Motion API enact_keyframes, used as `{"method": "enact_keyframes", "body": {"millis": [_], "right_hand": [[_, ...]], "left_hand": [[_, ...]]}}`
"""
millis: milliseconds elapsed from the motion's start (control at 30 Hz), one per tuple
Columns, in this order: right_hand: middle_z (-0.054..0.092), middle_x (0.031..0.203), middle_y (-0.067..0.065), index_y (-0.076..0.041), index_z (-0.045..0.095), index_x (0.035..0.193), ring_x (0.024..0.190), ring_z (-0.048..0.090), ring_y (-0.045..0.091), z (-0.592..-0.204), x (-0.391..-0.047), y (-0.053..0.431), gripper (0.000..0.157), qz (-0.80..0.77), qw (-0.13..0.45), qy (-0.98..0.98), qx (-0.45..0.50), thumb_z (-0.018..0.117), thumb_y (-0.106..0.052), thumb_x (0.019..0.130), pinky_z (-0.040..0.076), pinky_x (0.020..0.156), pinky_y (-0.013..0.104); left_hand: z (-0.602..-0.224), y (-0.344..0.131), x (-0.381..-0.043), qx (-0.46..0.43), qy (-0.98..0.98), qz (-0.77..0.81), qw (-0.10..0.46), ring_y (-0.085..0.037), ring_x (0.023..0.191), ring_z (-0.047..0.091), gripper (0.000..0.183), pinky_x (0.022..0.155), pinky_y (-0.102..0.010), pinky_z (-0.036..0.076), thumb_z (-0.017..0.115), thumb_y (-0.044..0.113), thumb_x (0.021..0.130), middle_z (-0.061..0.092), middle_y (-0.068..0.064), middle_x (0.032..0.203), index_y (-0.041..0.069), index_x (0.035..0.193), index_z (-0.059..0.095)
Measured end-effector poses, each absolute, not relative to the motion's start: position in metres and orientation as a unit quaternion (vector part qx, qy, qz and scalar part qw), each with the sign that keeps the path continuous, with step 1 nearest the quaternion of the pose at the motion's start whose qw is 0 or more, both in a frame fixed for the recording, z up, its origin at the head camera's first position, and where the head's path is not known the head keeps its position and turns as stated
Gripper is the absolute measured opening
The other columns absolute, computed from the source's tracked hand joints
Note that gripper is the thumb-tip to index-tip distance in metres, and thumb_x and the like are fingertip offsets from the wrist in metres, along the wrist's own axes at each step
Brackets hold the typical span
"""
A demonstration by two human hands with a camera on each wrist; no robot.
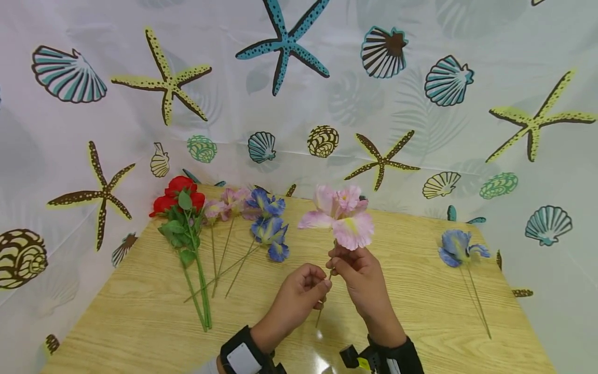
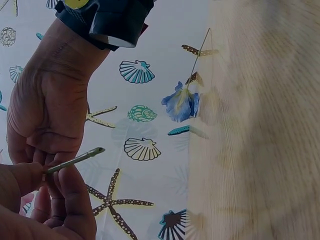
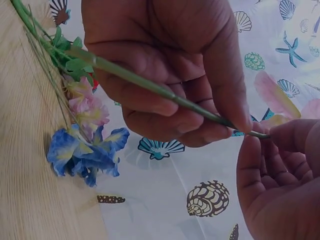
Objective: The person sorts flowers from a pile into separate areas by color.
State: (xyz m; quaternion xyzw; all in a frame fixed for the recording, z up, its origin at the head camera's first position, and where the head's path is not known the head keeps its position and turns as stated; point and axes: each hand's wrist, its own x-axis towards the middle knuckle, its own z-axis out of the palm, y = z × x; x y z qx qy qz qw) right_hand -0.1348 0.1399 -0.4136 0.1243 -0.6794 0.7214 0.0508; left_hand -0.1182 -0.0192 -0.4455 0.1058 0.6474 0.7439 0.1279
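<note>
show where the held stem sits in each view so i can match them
Head: stem low, just right of centre, below the pink flower.
Left wrist: stem at lower left, its tip pointing up and right.
Right wrist: stem slanting from upper left down to right of centre.
Shared landmark: the shell-print cloth, seen in all three.

Pink flower (image 1: 348,223): petals thin, cloth-like, matt, ruffled at edges. Its stem (image 3: 135,79): smooth, plastic-looking, faint sheen, small raised joints. Blue flowers (image 1: 270,234): same matt fabric look. Red roses (image 1: 179,187): matt, cloth-like. Worktop (image 1: 420,311): wood-grained, smooth, glossy enough for bright glare. Backdrop (image 1: 224,109): printed cloth, matt, lightly creased. Wristbands (image 1: 407,356): matt; pale plate (image 1: 244,359) smooth, plastic-looking.
</note>
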Motion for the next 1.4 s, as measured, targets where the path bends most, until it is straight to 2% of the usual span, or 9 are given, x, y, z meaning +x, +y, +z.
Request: {"method": "enact_keyframes", "body": {"millis": [167, 333, 667, 933, 1133, 1267, 1400], "right_hand": [[0.060, 0.101, 0.011, 0.006, 0.054, 0.111, 0.084, 0.064, 0.018, -0.416, -0.138, 0.146, 0.017, 0.708, 0.056, -0.695, 0.106, 0.058, 0.007, 0.095, 0.054, 0.070, 0.026], [0.057, 0.102, 0.010, 0.001, 0.054, 0.120, 0.084, 0.064, 0.018, -0.419, -0.145, 0.167, 0.025, 0.692, 0.063, -0.718, 0.049, 0.057, 0.007, 0.096, 0.055, 0.070, 0.027], [0.056, 0.108, 0.012, -0.004, 0.052, 0.127, 0.083, 0.063, 0.014, -0.431, -0.156, 0.213, 0.029, 0.684, 0.057, -0.725, -0.065, 0.055, 0.001, 0.099, 0.055, 0.071, 0.025], [0.057, 0.105, 0.002, -0.005, 0.049, 0.131, 0.088, 0.062, 0.015, -0.442, -0.160, 0.247, 0.030, 0.635, 0.048, -0.764, -0.106, 0.054, -0.006, 0.101, 0.054, 0.074, 0.026], [0.054, 0.115, 0.010, -0.004, 0.046, 0.137, 0.090, 0.062, 0.014, -0.456, -0.156, 0.281, 0.036, 0.576, 0.042, -0.805, -0.137, 0.053, -0.010, 0.103, 0.054, 0.075, 0.027], [0.052, 0.120, 0.015, -0.002, 0.044, 0.140, 0.089, 0.061, 0.013, -0.463, -0.161, 0.301, 0.039, 0.535, 0.049, -0.833, -0.136, 0.052, -0.012, 0.103, 0.054, 0.075, 0.029], [0.054, 0.119, 0.016, 0.000, 0.046, 0.141, 0.094, 0.062, 0.027, -0.469, -0.169, 0.318, 0.040, 0.480, 0.050, -0.864, -0.141, 0.051, -0.012, 0.103, 0.054, 0.071, 0.030]], "left_hand": [[-0.447, -0.026, -0.120, 0.110, 0.662, 0.730, 0.127, -0.018, 0.080, 0.058, 0.033, 0.069, -0.032, 0.053, 0.061, 0.020, 0.100, 0.058, -0.008, 0.099, 0.001, 0.125, 0.052], [-0.450, -0.039, -0.125, 0.105, 0.678, 0.719, 0.112, -0.022, 0.088, 0.060, 0.038, 0.074, -0.035, 0.052, 0.061, 0.022, 0.100, 0.057, -0.009, 0.107, 0.003, 0.132, 0.050], [-0.461, -0.072, -0.138, 0.085, 0.724, 0.682, 0.061, -0.023, 0.091, 0.059, 0.036, 0.073, -0.032, 0.050, 0.063, 0.016, 0.098, 0.057, -0.011, 0.109, 0.002, 0.129, 0.054], [-0.475, -0.104, -0.140, 0.058, 0.763, 0.642, 0.049, -0.023, 0.098, 0.059, 0.032, 0.076, -0.036, 0.049, 0.064, 0.017, 0.098, 0.057, -0.010, 0.114, 0.006, 0.128, 0.057], [-0.480, -0.125, -0.138, 0.043, 0.779, 0.624, 0.041, -0.025, 0.103, 0.058, 0.035, 0.077, -0.036, 0.050, 0.064, 0.018, 0.099, 0.056, -0.015, 0.122, 0.005, 0.130, 0.055], [-0.481, -0.145, -0.145, 0.053, 0.821, 0.569, 0.013, -0.028, 0.110, 0.056, 0.033, 0.086, -0.042, 0.049, 0.063, 0.022, 0.100, 0.053, -0.014, 0.126, 0.005, 0.128, 0.057], [-0.478, -0.172, -0.154, 0.058, 0.872, 0.485, -0.030, -0.036, 0.114, 0.052, 0.032, 0.090, -0.051, 0.046, 0.063, 0.018, 0.099, 0.051, -0.017, 0.126, 0.003, 0.127, 0.058]]}}
